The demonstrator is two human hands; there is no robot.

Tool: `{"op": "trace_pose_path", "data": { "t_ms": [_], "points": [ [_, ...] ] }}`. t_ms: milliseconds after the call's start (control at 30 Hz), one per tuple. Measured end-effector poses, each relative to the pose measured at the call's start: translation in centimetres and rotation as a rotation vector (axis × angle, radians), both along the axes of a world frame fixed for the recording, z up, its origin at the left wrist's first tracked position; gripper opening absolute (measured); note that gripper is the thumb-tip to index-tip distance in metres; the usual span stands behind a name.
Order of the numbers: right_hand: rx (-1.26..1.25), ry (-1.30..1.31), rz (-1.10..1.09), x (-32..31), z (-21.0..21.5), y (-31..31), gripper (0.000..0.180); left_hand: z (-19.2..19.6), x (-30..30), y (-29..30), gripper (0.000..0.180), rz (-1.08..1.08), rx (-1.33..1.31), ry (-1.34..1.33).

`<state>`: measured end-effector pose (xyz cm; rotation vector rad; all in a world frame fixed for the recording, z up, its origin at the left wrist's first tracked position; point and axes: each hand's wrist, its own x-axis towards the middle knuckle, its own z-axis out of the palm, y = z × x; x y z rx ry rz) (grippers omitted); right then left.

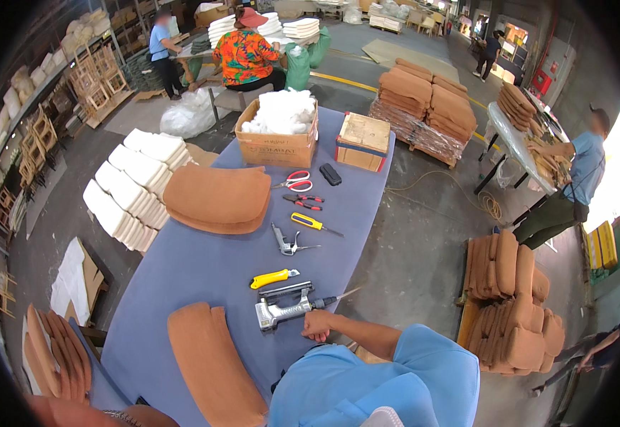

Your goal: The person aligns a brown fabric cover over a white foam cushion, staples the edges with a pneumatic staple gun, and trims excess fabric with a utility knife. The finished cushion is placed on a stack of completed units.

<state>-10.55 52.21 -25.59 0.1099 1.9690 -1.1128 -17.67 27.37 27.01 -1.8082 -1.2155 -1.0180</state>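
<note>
My right hand (317, 325) is beside the silver staple gun (281, 311) on the blue-grey table (331, 260). Its fingers are curled, and whatever may be inside them is hidden. At the lower left edge, only part of my left hand (150, 415) shows past a wristband; its fingers are out of sight. Between my arms lies a curved brown cushion (214, 363). Beyond the staple gun are a yellow utility knife (274, 278), an air blow gun (286, 242), a yellow screwdriver (308, 221), red-handled pliers (303, 201) and red-and-white scissors (296, 181).
Stacked brown cushions (219, 199) occupy the table's left side. A carton of white stuffing (278, 146), a wooden box (362, 141) and a black case (330, 174) stand farther back. White cushions (135, 178) are piled left; brown cushion piles (513, 306) stand right. Co-workers are around.
</note>
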Motion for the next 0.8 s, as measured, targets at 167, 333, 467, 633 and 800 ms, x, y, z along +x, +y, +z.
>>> {"op": "trace_pose_path", "data": {
  "t_ms": [167, 333, 467, 633, 800],
  "points": [
    [0.028, 0.073, 0.013, 0.2, -2.5, 0.3, 0.037, -1.7, -0.6, -0.5, 0.049, 0.098, -0.032, -0.007],
    [-0.017, 0.007, -0.032, 0.5, -0.2, -0.3, 0.041, -2.6, -0.8, -2.9, 0.053, 0.297, -0.033, 0.020],
    [-0.010, -0.018, -0.092, 0.8, -0.5, 0.1, 0.040, -4.5, -1.3, -6.8, 0.056, 0.580, 0.089, 0.041],
    [0.014, -0.071, -0.098, 0.6, 0.5, 0.0, 0.040, -17.0, -3.3, -8.7, 0.061, 1.048, 0.207, -0.647],
    [-0.301, -0.022, -0.128, 1.1, 0.4, 1.1, 0.034, -36.7, -0.1, -9.6, 0.051, 1.249, -0.020, -1.586]
  ]
}}
